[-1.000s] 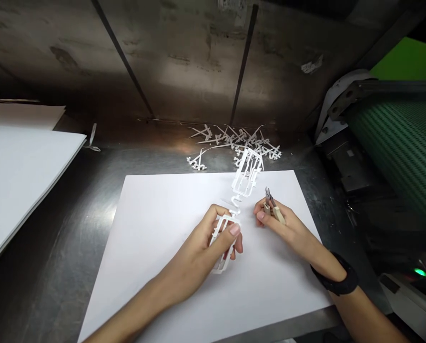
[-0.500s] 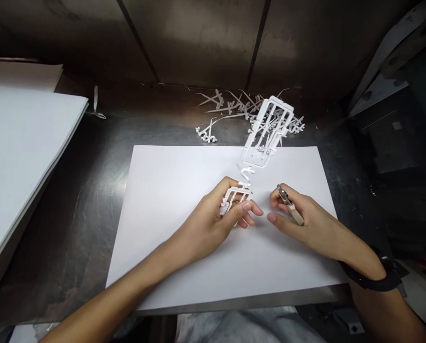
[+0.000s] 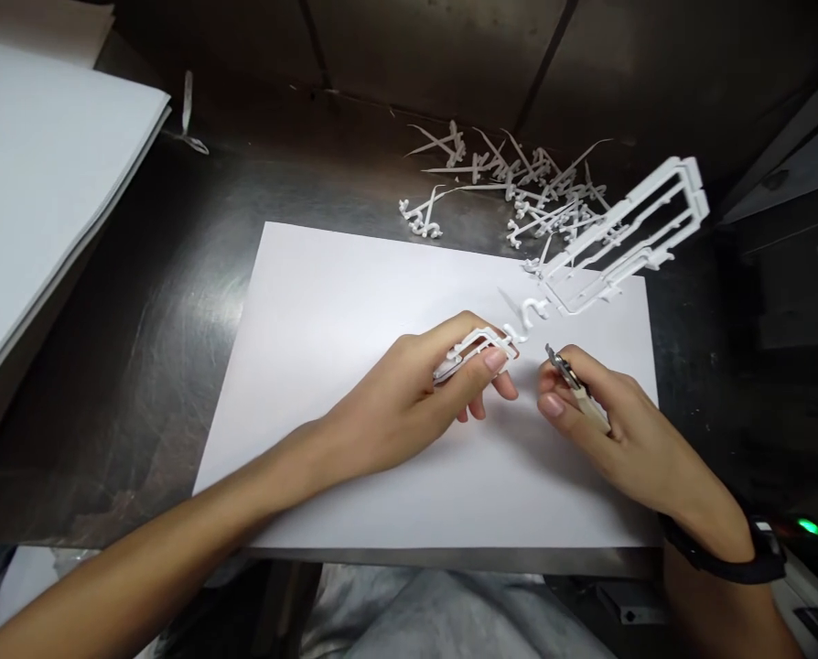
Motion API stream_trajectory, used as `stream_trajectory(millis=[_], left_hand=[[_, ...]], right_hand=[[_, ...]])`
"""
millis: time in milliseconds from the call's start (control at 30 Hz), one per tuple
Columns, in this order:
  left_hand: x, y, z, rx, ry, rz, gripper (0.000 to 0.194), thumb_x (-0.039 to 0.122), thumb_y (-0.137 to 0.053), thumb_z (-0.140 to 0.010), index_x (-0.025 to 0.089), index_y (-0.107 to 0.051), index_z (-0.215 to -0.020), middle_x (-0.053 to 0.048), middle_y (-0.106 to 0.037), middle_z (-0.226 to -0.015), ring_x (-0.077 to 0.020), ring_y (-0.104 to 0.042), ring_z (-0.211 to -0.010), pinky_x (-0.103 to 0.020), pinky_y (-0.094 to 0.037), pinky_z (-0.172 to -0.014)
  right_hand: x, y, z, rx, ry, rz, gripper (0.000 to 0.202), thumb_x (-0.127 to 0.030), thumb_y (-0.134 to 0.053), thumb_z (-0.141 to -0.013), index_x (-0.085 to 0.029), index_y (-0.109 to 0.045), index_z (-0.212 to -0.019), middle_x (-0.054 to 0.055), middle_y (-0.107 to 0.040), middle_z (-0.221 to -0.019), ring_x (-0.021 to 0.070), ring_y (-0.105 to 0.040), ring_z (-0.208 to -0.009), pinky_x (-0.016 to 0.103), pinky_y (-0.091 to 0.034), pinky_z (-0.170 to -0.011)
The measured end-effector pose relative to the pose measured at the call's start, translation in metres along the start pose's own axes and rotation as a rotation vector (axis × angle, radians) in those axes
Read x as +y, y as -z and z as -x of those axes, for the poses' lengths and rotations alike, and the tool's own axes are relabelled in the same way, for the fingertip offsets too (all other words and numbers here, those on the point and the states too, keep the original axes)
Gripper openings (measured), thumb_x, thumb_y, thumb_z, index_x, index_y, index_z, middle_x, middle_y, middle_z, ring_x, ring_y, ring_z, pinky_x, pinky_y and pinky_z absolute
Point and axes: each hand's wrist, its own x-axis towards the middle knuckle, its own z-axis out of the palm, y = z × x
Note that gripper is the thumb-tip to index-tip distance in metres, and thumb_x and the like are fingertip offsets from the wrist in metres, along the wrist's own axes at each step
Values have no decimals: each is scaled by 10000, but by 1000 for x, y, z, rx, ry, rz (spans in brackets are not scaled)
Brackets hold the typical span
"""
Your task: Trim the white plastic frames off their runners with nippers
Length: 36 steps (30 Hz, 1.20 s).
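Note:
My left hand (image 3: 429,389) pinches the small end frame of a white plastic moulding between thumb and fingers. From there a curly white runner leads to the larger white plastic frame (image 3: 629,243), which sticks out up and to the right above the paper. In my right hand (image 3: 605,412) is a small beige-handled tool (image 3: 580,389) with a grey metal tip pointing up and left. Its tip is apart from the moulding. I cannot tell whether it is a knife or a cutter. Under both hands lies a white sheet of paper (image 3: 340,302).
A pile of white plastic runner scraps (image 3: 539,183) lies behind the paper, partly hidden by the large frame. At the left is a stack of white sheets (image 3: 52,174). A metal wall (image 3: 409,55) closes off the back of the metal table (image 3: 196,265).
The moulding has turned in my left hand, and its large frame has swung to the right. My right hand has closed its fingers nearer the tool. The camera view has shifted too.

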Motion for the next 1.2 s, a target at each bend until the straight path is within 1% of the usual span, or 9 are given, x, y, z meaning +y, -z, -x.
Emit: stream_trajectory(millis=[67, 133, 233, 367, 467, 567, 667, 967, 1200], left_hand=[[2, 2, 0, -9, 11, -15, 109, 298, -650, -1131, 191, -666, -1115, 41, -773, -1066, -78, -684, -779, -193, -582, -717], [2, 3, 0, -19, 29, -22, 130, 327, -643, -1133, 199, -664, -1123, 45, -778, -1067, -88, -696, -772, -205, -588, -676], [3, 3, 1, -11, 29, -38, 197, 392, -627, -1140, 199, -660, -1111, 43, -781, -1054, -93, -703, -757, -212, -588, -633], [5, 3, 1, 4, -11, -85, 253, 410, -609, -1150, 180, -673, -1064, 38, -771, -1036, -76, -700, -748, -205, -577, -640], [4, 3, -1, 5, -37, -116, 259, 394, -600, -1157, 171, -689, -1057, 38, -768, -1019, -67, -696, -749, -207, -566, -662], [3, 4, -1, -16, -48, -132, 253, 381, -592, -1160, 172, -696, -1064, 38, -770, -1028, -67, -693, -750, -218, -556, -663], [2, 4, -1, -11, -49, -139, 242, 368, -589, -1162, 177, -697, -1060, 38, -771, -1030, -71, -693, -756, -229, -543, -660], [1, 3, 1, -18, -71, -236, 200, 358, -605, -1149, 208, -716, -1080, 57, -772, -959, -80, -636, -698, -245, -465, -611], [3, 3, 0, -30, -43, -276, 214, 327, -595, -1136, 207, -750, -1050, 22, -783, -944, -111, -676, -724, -226, -485, -643]], right_hand=[[0, -1, 0, -8, 10, 9, 251, -472, -604, -1210, -241, -574, -1117, -19, -578, -935, 209, -516, -807, 325, -356, -694], [0, -3, -1, 20, 17, 41, 286, -466, -612, -1211, -239, -562, -1044, -39, -522, -864, 191, -464, -740, 321, -345, -664], [1, -3, -2, 65, 45, 78, 306, -335, -565, -1216, -231, -514, -934, -47, -434, -799, 181, -383, -677, 321, -322, -630], [-2, -3, -3, 99, 115, 109, 182, -192, -558, -1163, -227, -609, -991, -32, -543, -905, 179, -495, -776, 305, -378, -718], [-5, -5, -3, 110, 79, 107, 157, -230, -627, -1141, -230, -624, -985, -42, -561, -882, 177, -502, -769, 306, -385, -708], [-6, -6, -3, 105, 43, 112, 245, -261, -645, -1130, -226, -560, -904, -60, -470, -782, 166, -418, -678, 312, -343, -630], [-6, -6, -2, 117, 37, 140, 246, -231, -636, -1109, -224, -536, -884, -67, -425, -756, 158, -386, -646, 312, -317, -595], [-4, -6, -1, 84, -13, 189, 89, -214, -628, -1072, -217, -647, -985, -56, -518, -781, 166, -447, -661, 325, -347, -614], [-2, -5, -1, 22, -58, 152, 175, -270, -632, -1091, -224, -602, -924, -43, -525, -772, 181, -450, -666, 335, -351, -608]])
